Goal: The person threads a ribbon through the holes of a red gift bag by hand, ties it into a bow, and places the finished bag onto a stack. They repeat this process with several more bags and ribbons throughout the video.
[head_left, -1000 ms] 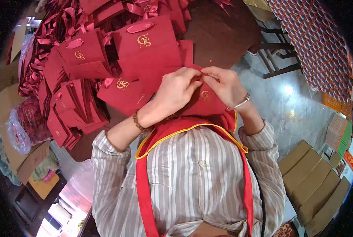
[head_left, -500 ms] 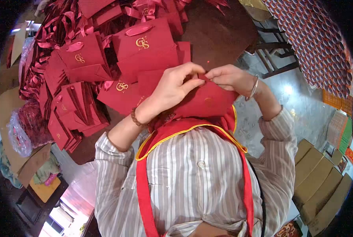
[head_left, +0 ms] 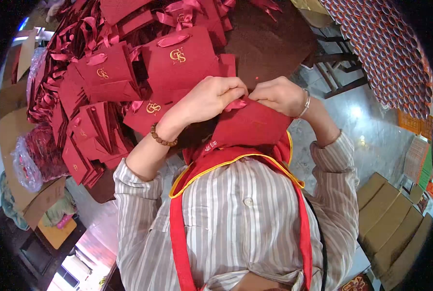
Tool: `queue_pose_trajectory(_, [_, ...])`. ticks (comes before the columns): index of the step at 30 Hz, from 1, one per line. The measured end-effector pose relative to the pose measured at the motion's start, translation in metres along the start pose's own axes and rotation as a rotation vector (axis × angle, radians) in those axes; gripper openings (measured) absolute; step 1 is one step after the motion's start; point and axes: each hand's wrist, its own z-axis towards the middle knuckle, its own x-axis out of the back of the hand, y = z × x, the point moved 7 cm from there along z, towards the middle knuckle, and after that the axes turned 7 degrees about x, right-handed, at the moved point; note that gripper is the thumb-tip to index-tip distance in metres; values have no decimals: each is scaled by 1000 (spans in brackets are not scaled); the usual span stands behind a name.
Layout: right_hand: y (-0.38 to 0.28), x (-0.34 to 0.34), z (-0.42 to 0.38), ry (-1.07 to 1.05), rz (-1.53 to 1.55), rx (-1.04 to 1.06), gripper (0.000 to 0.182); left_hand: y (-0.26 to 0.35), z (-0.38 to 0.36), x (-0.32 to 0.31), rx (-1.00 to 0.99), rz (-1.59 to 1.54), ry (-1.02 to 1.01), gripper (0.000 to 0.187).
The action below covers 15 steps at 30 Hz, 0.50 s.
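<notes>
A red paper bag (head_left: pixel 252 125) lies tilted in front of my chest, above the red apron with yellow trim (head_left: pixel 187 169). My left hand (head_left: pixel 216 98) is closed at its upper edge, with a short piece of pink-red ribbon (head_left: pixel 236 105) showing under the fingers. Close beside it, my right hand (head_left: pixel 277 97) pinches the bag's upper right edge. The fingertips of both hands nearly meet. Just beyond my left hand lies a red bag with a gold logo (head_left: pixel 177 56).
Many red bags with ribbons (head_left: pixel 102 72) cover the left of the brown table (head_left: pixel 274 41). A plastic-wrapped bundle (head_left: pixel 44 153) is at the left. Dark chair or stool legs (head_left: pixel 340 72), rows of small round items (head_left: pixel 381 43) and cardboard (head_left: pixel 391 213) stand right.
My left hand has turned and closed further, and pink-red ribbon now shows beneath it. My right hand has curled its fingers more. The bag between them has shifted slightly.
</notes>
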Motion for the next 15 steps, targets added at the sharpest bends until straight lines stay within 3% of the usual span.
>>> queue_pose_trajectory(2, [3, -2, -1, 5, 23, -3, 12, 3, 0, 1, -39, 10, -1, 22])
queue_pose_trajectory(4, [3, -1, 0, 14, 44, -1, 12, 5, -3, 0, 44, 17, -67, 21])
queue_pose_trajectory(7, [-2, -4, 3, -114, 107, -22, 11, 5, -4, -6, -3, -8, -140, 19])
queue_pose_trajectory(9, [3, -12, 3, -202, 326, -171, 15, 5, -6, -5, 20, -27, -172, 18])
queue_pose_trajectory(13, [8, -14, -1, -113, 335, -132, 14, 1, -5, -5, 87, -50, -206, 18])
queue_pose_trajectory(15, [1, -5, 0, -23, 73, -42, 14, -7, -1, -6, 70, -30, -184, 18])
